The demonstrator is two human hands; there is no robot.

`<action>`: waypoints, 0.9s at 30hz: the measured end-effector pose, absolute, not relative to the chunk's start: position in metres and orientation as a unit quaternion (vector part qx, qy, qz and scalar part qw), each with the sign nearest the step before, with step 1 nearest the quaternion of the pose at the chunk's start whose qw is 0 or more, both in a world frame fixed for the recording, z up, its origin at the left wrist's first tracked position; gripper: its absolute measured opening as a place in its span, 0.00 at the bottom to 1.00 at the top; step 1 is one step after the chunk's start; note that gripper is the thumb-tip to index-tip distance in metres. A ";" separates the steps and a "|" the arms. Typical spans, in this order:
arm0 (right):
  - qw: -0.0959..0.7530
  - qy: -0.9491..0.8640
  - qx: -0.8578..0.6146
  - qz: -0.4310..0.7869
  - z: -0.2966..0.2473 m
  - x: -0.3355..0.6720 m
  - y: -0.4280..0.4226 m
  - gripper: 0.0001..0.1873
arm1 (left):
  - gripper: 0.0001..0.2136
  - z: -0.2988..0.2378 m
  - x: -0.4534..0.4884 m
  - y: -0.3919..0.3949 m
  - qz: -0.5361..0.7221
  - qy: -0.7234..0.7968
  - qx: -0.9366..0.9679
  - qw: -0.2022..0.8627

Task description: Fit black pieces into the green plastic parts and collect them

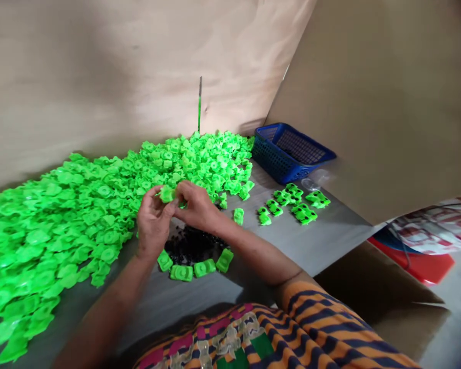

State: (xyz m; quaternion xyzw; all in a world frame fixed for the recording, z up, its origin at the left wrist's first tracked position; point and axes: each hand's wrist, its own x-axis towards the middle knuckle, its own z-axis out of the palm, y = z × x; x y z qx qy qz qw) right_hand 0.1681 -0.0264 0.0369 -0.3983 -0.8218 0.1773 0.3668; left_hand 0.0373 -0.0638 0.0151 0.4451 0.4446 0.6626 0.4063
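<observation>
Both hands meet over the table's middle. My left hand (152,220) pinches a small bright green plastic piece (166,194) between thumb and fingers. My right hand (195,205) is closed against the same piece from the right, fingers curled on it. Right below the hands lies a heap of tiny black parts (194,245). A few green pieces (194,268) lie in a row along the heap's near edge. A huge pile of the same green pieces (80,205) covers the table to the left and behind.
A blue plastic basket (290,151) stands at the back right. Several green pieces with black parts (295,204) lie in a group before it. Plywood boards wall the table (311,241) behind and at right. A red object (418,264) lies lower right.
</observation>
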 end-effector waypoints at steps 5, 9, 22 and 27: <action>0.357 -0.848 -0.340 0.196 0.032 0.150 -0.030 0.06 | 0.28 0.014 0.016 -0.060 0.684 0.464 0.410 0.385; 0.339 -0.846 -0.365 0.191 0.040 0.172 -0.031 0.16 | 0.28 0.021 0.005 -0.056 0.693 0.461 0.391 0.393; -0.110 -0.915 -0.382 0.064 0.000 0.181 -0.023 0.14 | 0.31 0.035 0.005 -0.058 0.637 0.462 0.383 0.484; -0.115 -0.917 -0.370 0.093 0.011 0.185 -0.022 0.15 | 0.30 0.033 0.000 -0.059 0.637 0.461 0.405 0.466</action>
